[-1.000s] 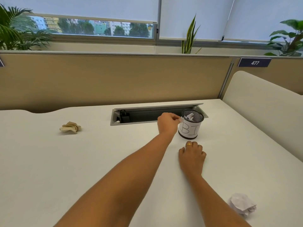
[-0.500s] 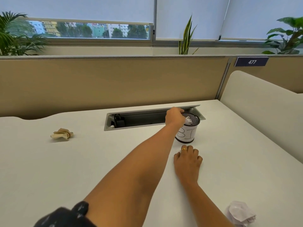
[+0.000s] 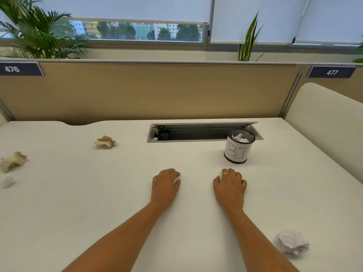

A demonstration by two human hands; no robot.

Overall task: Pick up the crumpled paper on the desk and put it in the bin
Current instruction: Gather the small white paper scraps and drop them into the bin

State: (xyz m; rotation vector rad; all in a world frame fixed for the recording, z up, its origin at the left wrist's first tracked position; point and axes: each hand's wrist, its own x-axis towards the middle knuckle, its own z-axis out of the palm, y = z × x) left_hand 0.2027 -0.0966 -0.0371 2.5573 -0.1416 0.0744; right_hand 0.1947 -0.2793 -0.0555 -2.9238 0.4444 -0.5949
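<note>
Holding nothing in left hand (image 3: 166, 185) or right hand (image 3: 229, 186), fingers loose, just short of the bin (image 3: 238, 152). Likely next: white crumpled paper (image 3: 291, 243), near-right of bin, closest to right hand.

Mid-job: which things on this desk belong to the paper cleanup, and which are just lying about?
Job: bin; white paper inside it; white paper ball, front right; tan paper ball; second tan paper ball, far left; left hand and right hand, both empty.
Lying about: cable tray; palm plant; plate 476; plate 477.
</note>
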